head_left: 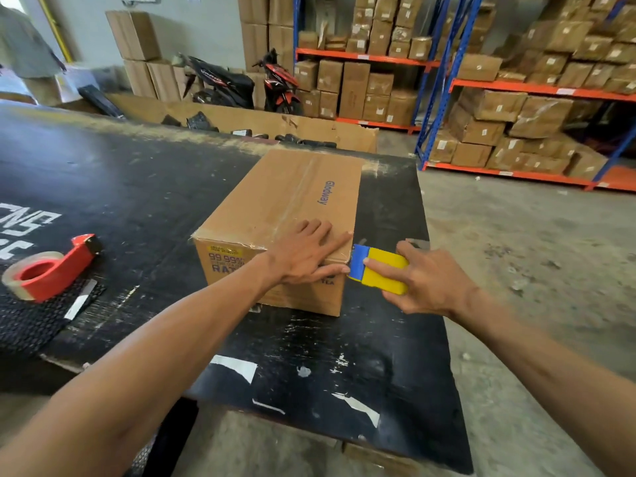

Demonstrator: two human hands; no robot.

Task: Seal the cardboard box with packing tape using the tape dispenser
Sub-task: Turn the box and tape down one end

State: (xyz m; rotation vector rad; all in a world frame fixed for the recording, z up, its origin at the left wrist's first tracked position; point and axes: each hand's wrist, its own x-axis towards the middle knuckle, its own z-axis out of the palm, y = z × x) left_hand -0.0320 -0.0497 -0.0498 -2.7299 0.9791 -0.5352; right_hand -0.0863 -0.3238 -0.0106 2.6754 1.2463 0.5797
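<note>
Since the brown cardboard box slides on the black desk, my left hand lies open, pinning its near corner, while my right hand grips the yellow-and-blue tape dispenser against that edge, probably to anchor tape.

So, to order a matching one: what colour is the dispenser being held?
Yellow and blue dispenser, head view.

Bright, even daylight fills the scene; soft glare streaks the black tabletop. Wide-angle distortion bends the shelves at the edges. Background slightly soft.
</note>
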